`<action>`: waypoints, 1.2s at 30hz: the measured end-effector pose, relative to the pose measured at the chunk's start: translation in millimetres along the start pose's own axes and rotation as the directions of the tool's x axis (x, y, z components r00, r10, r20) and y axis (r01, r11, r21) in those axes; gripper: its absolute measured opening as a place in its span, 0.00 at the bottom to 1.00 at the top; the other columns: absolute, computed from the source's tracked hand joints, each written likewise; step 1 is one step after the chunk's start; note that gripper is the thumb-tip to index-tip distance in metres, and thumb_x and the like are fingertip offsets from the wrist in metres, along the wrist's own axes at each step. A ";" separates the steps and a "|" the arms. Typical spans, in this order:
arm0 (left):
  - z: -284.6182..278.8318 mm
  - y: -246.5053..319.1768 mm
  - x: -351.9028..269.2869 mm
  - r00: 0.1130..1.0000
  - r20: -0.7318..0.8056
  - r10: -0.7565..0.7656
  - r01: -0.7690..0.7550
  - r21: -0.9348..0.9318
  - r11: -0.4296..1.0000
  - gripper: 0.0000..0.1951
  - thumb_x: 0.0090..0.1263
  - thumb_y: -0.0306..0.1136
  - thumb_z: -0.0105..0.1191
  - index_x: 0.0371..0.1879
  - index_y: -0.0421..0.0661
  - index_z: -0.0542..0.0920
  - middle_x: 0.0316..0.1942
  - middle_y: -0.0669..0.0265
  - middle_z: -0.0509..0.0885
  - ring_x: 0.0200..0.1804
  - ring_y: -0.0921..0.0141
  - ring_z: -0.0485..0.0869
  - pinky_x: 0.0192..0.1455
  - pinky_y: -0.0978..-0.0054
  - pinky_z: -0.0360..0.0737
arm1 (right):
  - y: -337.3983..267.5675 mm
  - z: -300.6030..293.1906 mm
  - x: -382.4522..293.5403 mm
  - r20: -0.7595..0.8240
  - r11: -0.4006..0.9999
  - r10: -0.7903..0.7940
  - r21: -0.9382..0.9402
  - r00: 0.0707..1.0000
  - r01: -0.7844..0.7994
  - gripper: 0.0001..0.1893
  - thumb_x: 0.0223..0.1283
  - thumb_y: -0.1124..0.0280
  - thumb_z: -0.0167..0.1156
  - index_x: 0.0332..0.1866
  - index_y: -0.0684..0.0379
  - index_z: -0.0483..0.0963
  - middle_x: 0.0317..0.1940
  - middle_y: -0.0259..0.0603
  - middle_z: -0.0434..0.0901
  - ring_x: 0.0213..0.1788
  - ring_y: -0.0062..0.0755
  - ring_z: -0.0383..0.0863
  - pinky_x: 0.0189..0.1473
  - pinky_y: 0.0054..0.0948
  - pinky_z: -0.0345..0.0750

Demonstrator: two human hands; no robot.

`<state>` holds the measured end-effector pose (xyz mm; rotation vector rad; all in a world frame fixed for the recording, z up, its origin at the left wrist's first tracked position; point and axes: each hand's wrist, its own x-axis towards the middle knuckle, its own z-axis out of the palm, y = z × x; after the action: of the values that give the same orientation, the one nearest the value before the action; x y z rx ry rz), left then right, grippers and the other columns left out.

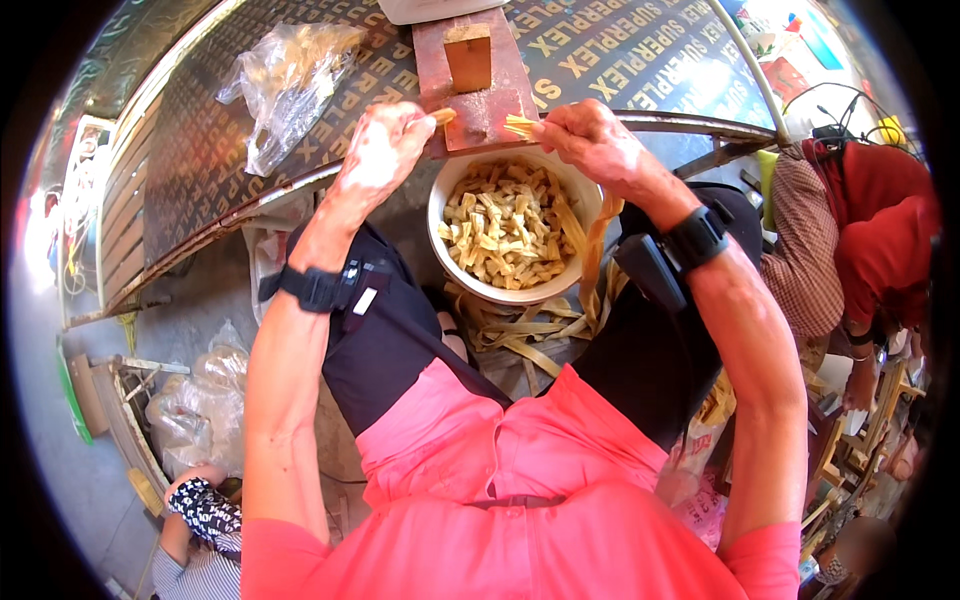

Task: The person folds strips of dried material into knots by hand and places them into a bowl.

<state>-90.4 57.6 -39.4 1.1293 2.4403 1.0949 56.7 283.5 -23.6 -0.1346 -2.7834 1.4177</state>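
Note:
My left hand [386, 146] pinches a short piece of a tan, dried plant-like strip [444, 116] above the table's front edge. My right hand [589, 142] grips a bundle of yellowish strips [519, 126], its frayed end pointing left. Between the hands lies a reddish board [487, 120] with an upright wooden block [469, 58] on it. Below stands a round white bucket [442, 259] holding many short, folded pieces of the tan material [506, 225]. Long flat strips [596, 255] hang over the bucket's right rim and lie on the floor beneath it.
A crumpled clear plastic bag [292, 82] with tan material lies on the printed plywood tabletop [360, 97]. A white container [435, 9] stands at the board's far end. Plastic bags [202, 405] are at lower left. Other people sit at right [840, 232] and lower left [199, 547].

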 end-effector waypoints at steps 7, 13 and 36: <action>8.8 31.6 -49.6 0.960 0.273 -0.054 0.114 -0.207 0.972 0.14 0.73 0.41 0.48 0.40 0.40 0.77 0.24 0.73 0.74 0.27 0.80 0.72 0.31 0.81 0.71 | -33.2 6.4 -52.7 -0.003 0.958 -0.025 0.286 1.000 0.025 0.21 0.68 0.58 0.53 0.28 0.68 0.74 0.16 0.34 0.67 0.21 0.19 0.64 0.23 0.26 0.64; 15.9 32.2 -85.1 0.956 0.277 -0.098 0.191 -0.331 0.924 0.24 0.70 0.28 0.52 0.64 0.38 0.64 0.57 0.54 0.74 0.60 0.67 0.74 0.62 0.70 0.72 | -64.5 33.2 -111.2 0.072 0.946 0.029 0.319 0.997 -0.051 0.18 0.70 0.63 0.51 0.29 0.67 0.70 0.17 0.41 0.66 0.20 0.29 0.65 0.25 0.32 0.65; -41.5 86.3 -187.1 0.929 0.366 0.048 0.070 -0.300 0.951 0.06 0.67 0.26 0.54 0.35 0.34 0.80 0.24 0.62 0.80 0.25 0.71 0.79 0.29 0.75 0.75 | -94.4 85.2 -165.9 0.338 0.950 -0.087 0.312 0.937 -0.024 0.14 0.70 0.63 0.49 0.32 0.64 0.67 0.18 0.53 0.65 0.24 0.54 0.69 0.28 0.44 0.63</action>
<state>63.2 -65.5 34.1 1.1004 1.9075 1.0959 210.9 145.7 6.7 0.1857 -2.7413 2.0271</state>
